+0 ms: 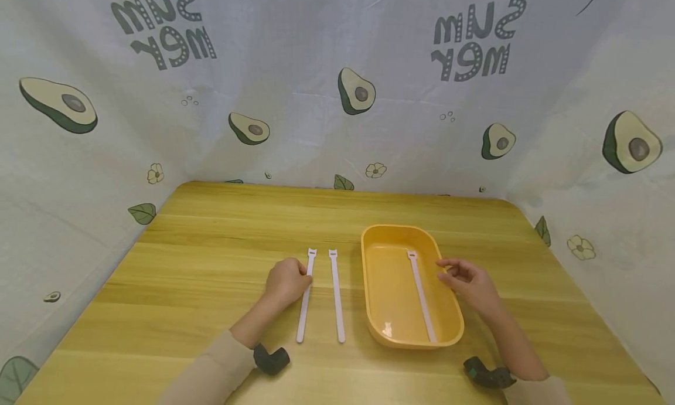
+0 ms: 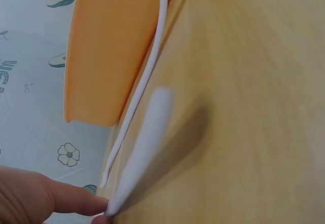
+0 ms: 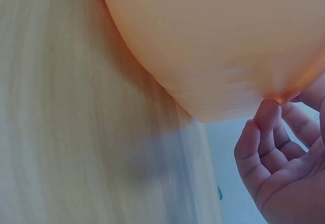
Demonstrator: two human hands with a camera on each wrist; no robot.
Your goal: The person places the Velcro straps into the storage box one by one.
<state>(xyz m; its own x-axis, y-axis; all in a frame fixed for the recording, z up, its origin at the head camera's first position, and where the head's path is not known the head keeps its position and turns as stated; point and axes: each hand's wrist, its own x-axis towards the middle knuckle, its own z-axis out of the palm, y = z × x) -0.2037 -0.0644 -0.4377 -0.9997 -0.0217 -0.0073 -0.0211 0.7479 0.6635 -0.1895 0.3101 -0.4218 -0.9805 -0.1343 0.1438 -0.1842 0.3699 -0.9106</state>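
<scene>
My left hand [image 1: 287, 282] pinches a white slotted cable strap [image 1: 304, 311] near its slotted head, between thumb and fingertip. In the left wrist view the near end of this strap [image 2: 144, 137] stands off the wood, with its shadow beside it. A second white strap [image 1: 337, 299] lies just to the right on the table. A third strap [image 1: 422, 299] lies inside the yellow plastic bin [image 1: 387, 276]. At the bin's right rim, my right hand [image 1: 471, 285] holds the edge with thumb and curled fingers; the right wrist view shows the fingertips [image 3: 269, 112] against the rim.
The wood-grain table [image 1: 211, 264] reaches back to a white curtain [image 1: 295, 59] printed with avocados, which also hangs at both sides. A dark curved band piece [image 1: 271, 359] sits at the left wrist, and another [image 1: 487, 374] at the right wrist.
</scene>
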